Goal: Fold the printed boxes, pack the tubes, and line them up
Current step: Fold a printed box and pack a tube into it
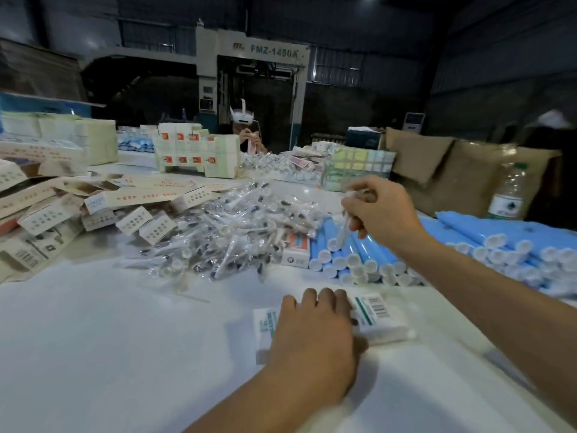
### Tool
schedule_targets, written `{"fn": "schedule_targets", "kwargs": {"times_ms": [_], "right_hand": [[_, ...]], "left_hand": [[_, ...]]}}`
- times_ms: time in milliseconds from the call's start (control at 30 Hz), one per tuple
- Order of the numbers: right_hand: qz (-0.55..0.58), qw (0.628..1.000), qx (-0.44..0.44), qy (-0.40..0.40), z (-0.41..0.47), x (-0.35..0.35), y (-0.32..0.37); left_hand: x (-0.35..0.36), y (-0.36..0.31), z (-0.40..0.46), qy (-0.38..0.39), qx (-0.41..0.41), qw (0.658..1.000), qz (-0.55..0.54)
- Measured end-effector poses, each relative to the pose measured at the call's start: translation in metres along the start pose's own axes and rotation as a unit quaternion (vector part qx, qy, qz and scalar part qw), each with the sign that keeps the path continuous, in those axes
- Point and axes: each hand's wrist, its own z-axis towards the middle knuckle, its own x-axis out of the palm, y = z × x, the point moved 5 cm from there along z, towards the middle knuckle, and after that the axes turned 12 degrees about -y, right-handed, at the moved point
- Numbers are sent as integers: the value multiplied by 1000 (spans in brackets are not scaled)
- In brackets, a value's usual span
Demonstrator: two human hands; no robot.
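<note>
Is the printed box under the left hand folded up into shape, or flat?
Flat. The printed box lies low on the white table, barcode panel up, with the left hand pressing on it.

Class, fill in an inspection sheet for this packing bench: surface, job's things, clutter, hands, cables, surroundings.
Surface: white table.
Job's things: printed box lying flat under the left hand; blue tubes stacked at right; folded boxes piled at left.
Clutter: heap of clear sachets; water bottle.
Hands: left hand rests on the box; right hand pinches a clear sachet.
Cables: nothing seen.
Surroundings: another person opposite; machine behind.
</note>
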Motion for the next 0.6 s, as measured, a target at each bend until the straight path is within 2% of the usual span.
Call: {"fn": "schedule_targets", "kwargs": {"times_ms": [33, 67, 133, 233, 367, 467, 600], "right_hand": [[68, 996, 47, -40, -8, -24, -7], [122, 986, 88, -78, -17, -47, -17], [187, 958, 163, -144, -40, -83, -39], [245, 910, 266, -201, -76, -104, -78], [272, 875, 357, -183, -104, -91, -107], [273, 875, 360, -176, -109, -80, -104], [155, 912, 328, -192, -114, -77, -96]], "left_hand": [[0, -2, 2, 3, -115, 992, -46], [-4, 9, 2, -6, -150, 988, -43], [-8, -2, 5, -17, -130, 990, -46], [-5, 8, 6, -3, -179, 983, -41], [-6, -3, 5, -7, -177, 984, -11], [-7, -5, 6, -15, -177, 984, -6], [-7, -11, 6, -36, -168, 985, 12]]}}
